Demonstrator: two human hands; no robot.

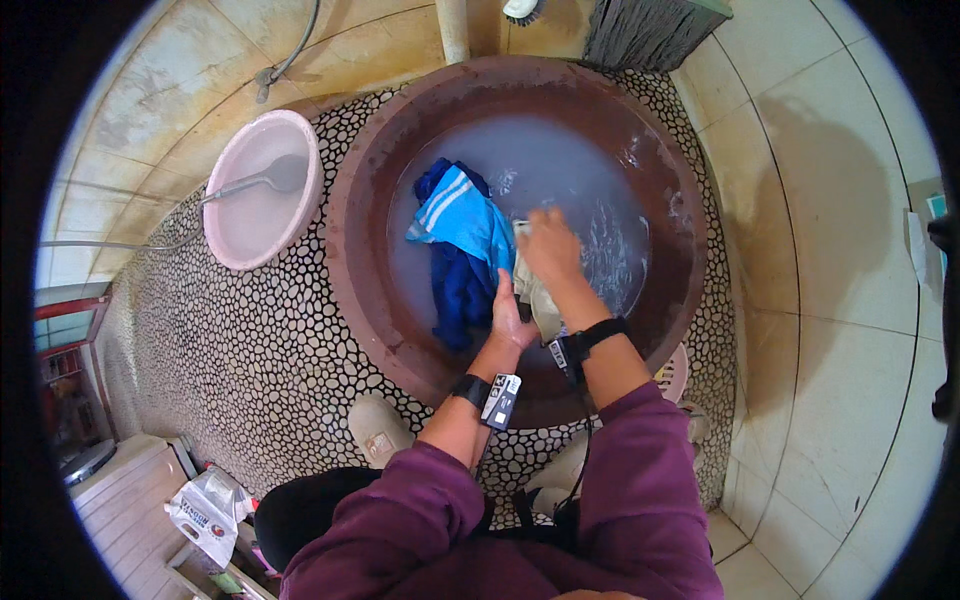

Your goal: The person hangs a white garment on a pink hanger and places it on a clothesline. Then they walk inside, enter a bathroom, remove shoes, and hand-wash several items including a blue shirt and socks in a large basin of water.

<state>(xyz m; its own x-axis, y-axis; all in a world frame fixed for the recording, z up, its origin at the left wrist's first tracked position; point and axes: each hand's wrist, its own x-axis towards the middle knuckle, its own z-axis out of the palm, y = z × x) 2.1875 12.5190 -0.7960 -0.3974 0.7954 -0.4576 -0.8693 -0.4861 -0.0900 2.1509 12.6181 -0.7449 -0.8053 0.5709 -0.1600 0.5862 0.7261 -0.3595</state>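
A large brown basin [360, 300] of cloudy, sudsy water [540, 157] stands before me. Over it, my right hand [553, 246] is curled on a pale beige cloth [532, 289], slightly blurred. My left hand [513, 321] is at the cloth's lower left side, thumb up, its other fingers partly hidden by the cloth. A small dark part [524, 309] shows between the left hand and the cloth. Close by on the left, a bright blue cloth with white stripes [457, 206] lies together with dark blue fabric [456, 289], partly in the water.
Left of the basin, a pink tub [217, 187] holds a shower head [286, 175] on a hose. A broom [645, 34] and a pipe [452, 30] stand behind. Tiled wall [832, 225] bounds the right. A pink perforated basket [675, 373] shows behind my right forearm.
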